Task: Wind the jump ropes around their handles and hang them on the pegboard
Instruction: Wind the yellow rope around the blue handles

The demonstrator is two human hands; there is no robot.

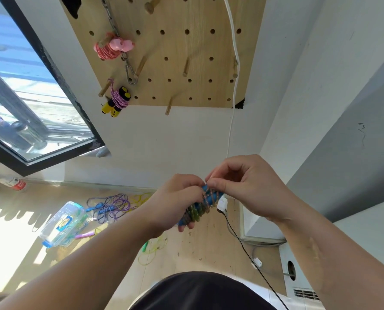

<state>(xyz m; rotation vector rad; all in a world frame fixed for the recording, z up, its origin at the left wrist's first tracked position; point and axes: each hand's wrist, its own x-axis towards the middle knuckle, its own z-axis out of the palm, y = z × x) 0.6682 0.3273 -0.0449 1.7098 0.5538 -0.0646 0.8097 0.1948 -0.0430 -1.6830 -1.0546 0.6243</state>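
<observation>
My left hand (pixel 175 202) grips a pair of blue jump-rope handles (pixel 201 205) with rope wound around them. My right hand (pixel 242 184) pinches the rope's end at the upper tip of the bundle. On the wooden pegboard (pixel 186 48) a wound pink jump rope (pixel 112 48) hangs from a peg, and below it hangs a yellow-and-black-handled rope (pixel 117 100) wrapped in purple cord. Loose ropes lie on the floor: a purple and blue tangle (pixel 110 206), a yellow one (pixel 141 198) and a green one (pixel 150 249).
Several bare wooden pegs (pixel 186 67) stick out of the board. A metal chain (pixel 128 70) and a white cable (pixel 233 63) hang there. A clear plastic box (pixel 62 223) and a bottle (pixel 9 181) lie on the floor. A black cable (pixel 249 253) runs past a white appliance (pixel 298 276).
</observation>
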